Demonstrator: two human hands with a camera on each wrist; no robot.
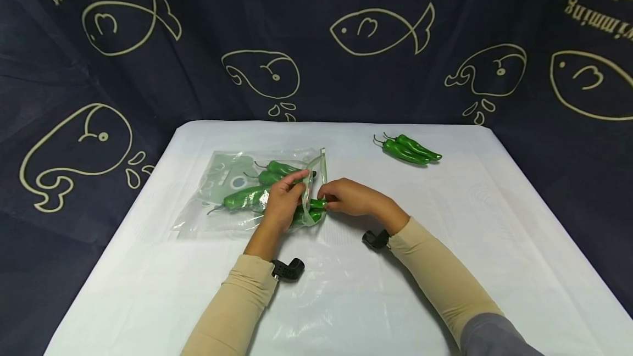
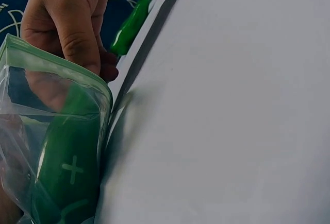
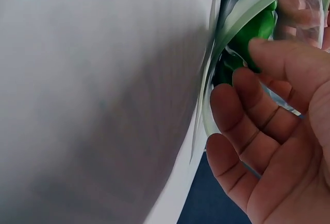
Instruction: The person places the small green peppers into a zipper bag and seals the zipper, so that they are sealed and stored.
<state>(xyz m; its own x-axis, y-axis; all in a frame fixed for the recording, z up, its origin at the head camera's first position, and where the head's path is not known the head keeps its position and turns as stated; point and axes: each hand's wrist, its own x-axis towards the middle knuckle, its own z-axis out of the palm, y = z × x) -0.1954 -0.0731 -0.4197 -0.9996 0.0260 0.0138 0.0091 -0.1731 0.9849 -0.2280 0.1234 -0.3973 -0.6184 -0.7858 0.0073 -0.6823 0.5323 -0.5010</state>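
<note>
Clear zip bag (image 1: pixel 215 177) lying on the white worktop (image 1: pixel 346 301), long axis left-right, mouth facing right. Left hand (image 1: pixel 283 202) pinches the bag's lip. Right hand (image 1: pixel 356 198) has its fingers loosely bent at the mouth, touching a green pepper (image 1: pixel 318 204) whose visible end points right; can't tell if they're gripping it. At least four peppers in the bag, exact count hidden; three show stems to the left. Two loose peppers (image 1: pixel 406 153) lie back right, side by side, stems left and away, tips right.
</note>
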